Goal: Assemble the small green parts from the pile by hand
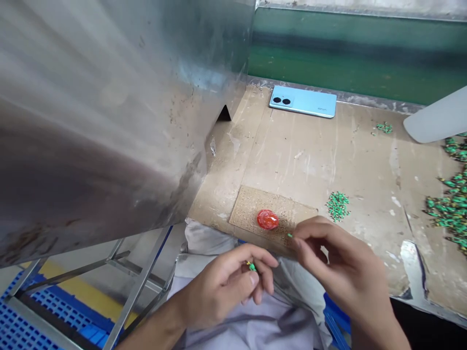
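Note:
My left hand [226, 284] is curled closed over my lap, pinching small green and yellow parts [251, 266] between thumb and fingers. My right hand [339, 262] is closed in a pinch on one tiny green part [289, 235], held at the near edge of a small perforated board [251, 206]. A round red piece [267, 219] lies on that board, just left of my right fingertips.
A light blue phone [302, 101] lies face down at the back of the worn bench [328, 150]. Green parts lie in a small heap [337, 204] and a large pile [452, 204] at right. A metal housing [109, 107] looms left. A white container [436, 119] lies at right.

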The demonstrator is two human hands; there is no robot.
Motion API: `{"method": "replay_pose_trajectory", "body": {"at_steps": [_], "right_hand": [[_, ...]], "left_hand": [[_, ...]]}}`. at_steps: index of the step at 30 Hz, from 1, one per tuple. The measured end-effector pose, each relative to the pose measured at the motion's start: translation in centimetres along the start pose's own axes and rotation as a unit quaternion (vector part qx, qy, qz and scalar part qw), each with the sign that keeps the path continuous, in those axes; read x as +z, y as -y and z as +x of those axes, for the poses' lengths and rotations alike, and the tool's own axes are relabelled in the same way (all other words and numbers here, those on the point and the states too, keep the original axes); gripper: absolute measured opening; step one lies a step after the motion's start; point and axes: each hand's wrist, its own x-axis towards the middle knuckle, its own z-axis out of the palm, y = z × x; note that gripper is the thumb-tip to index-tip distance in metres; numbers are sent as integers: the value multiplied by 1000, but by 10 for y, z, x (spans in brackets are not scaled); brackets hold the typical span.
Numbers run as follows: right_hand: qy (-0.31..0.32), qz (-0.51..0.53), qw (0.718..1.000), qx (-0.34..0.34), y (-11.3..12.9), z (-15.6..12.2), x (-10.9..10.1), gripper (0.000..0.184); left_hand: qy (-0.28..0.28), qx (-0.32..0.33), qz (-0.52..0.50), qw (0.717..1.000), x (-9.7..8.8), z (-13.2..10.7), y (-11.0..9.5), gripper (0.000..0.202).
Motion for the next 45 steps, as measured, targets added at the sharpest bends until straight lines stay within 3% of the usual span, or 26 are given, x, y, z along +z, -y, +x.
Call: {"method": "replay_pose_trajectory", "body": {"at_steps": [4, 8, 11, 15, 18, 23, 27, 32, 37, 45], "right_hand": [[-22, -25, 998, 60, -7, 8, 6, 12], [5, -63, 997, 54, -7, 10, 10, 13], [22, -80, 995, 56, -7, 10, 10, 13], [39, -97, 993, 51, -9, 9, 8, 12], [49, -115, 991, 47, -11, 9, 8, 11], [50, -120, 991, 30, -10, 9, 6, 8], [27, -123, 992, 17, -7, 4, -8, 7], [50, -204, 978, 4, -11, -13, -23, 7], [86, -234, 968, 8, -19, -24, -17, 10], [60, -259, 964, 6, -23, -26, -14, 12]], "left_hand": [[41, 26, -148, 988, -5, -1, 9, 16], [7, 8, -174, 985, -6, -3, 8, 17], [-3, 13, -147, 989, -9, -3, 5, 16], [-24, 92, -17, 995, -16, -2, 3, 7], [-36, 111, 33, 993, -18, -1, 3, 10], [-36, 83, 18, 996, -16, -3, 2, 10], [-29, 36, -38, 998, -14, -6, 3, 15], [-25, 33, -49, 998, -14, -4, 4, 12], [-14, 34, -9, 999, -11, -1, 2, 15], [-11, 48, 10, 999, -13, -1, 4, 15]]}}
